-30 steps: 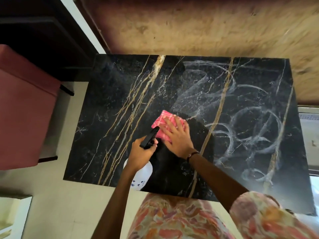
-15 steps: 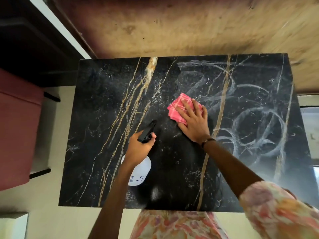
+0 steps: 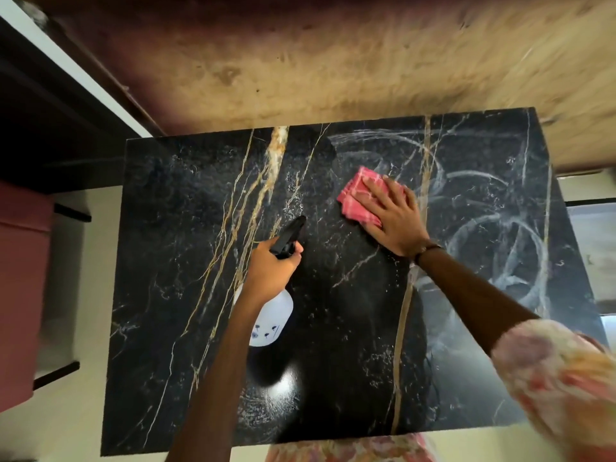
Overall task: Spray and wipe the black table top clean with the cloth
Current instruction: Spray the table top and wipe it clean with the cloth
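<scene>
The black table top has gold veins and white swirled wipe marks across its right half. A folded pink cloth lies on it right of centre, toward the far edge. My right hand presses flat on the cloth with straight fingers. My left hand grips the black trigger head of a white spray bottle above the middle of the table, its nozzle pointing toward the far side.
A pink-red seat stands to the left of the table. A brown rug or mat lies beyond the far edge. Pale floor shows at the near left.
My right hand has slid the cloth away from me and to the right, over the wet streaks. My left hand has kept the bottle in about the same place.
</scene>
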Motion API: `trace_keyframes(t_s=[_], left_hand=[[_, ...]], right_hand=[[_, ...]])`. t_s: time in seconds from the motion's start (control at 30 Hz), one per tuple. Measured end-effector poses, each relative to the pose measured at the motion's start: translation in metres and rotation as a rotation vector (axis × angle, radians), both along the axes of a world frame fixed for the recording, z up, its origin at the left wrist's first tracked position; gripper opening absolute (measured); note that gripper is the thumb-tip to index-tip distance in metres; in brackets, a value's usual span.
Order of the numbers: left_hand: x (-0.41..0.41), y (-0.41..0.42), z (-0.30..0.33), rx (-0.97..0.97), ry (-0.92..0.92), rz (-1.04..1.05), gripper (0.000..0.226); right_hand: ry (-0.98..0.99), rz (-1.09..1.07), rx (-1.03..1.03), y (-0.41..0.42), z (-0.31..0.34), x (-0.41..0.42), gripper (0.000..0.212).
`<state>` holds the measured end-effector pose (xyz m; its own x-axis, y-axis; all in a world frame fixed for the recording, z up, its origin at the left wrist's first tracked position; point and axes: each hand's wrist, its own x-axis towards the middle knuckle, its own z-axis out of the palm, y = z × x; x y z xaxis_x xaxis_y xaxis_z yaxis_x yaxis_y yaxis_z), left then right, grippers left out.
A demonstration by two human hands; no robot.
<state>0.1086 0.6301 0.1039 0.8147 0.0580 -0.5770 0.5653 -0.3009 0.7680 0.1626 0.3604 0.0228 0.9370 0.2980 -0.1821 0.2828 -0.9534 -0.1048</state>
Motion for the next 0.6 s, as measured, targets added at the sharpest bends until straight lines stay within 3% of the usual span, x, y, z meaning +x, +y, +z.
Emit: trace_keyframes(t_s=[0.13, 0.23, 0.33, 0.47, 0.6], left_hand=[[0.018, -0.004, 0.0, 0.015, 0.01, 0.0, 0.005], [0.033, -0.006, 0.0, -0.002, -0.011, -0.002, 0.006], [0.046, -0.006, -0.001, -0.033, -0.011, 0.013, 0.007], [0.061, -0.004, 0.0, -0.067, -0.021, 0.008, 0.008], [0.073, -0.005, -0.001, -0.046, -0.025, 0.004, 0.009]], right_hand=[[0.007, -0.058, 0.01, 0.069, -0.002, 0.041, 0.059], [-0.004, 0.184, -0.018, 0.077, -0.005, 0.025, 0.057], [-0.037, 0.424, -0.047, 0.026, -0.006, 0.01, 0.059], [-0.04, 0.206, -0.07, -0.019, -0.004, 0.044, 0.061], [-0.044, -0.092, 0.007, 0.024, -0.004, 0.103, 0.058]])
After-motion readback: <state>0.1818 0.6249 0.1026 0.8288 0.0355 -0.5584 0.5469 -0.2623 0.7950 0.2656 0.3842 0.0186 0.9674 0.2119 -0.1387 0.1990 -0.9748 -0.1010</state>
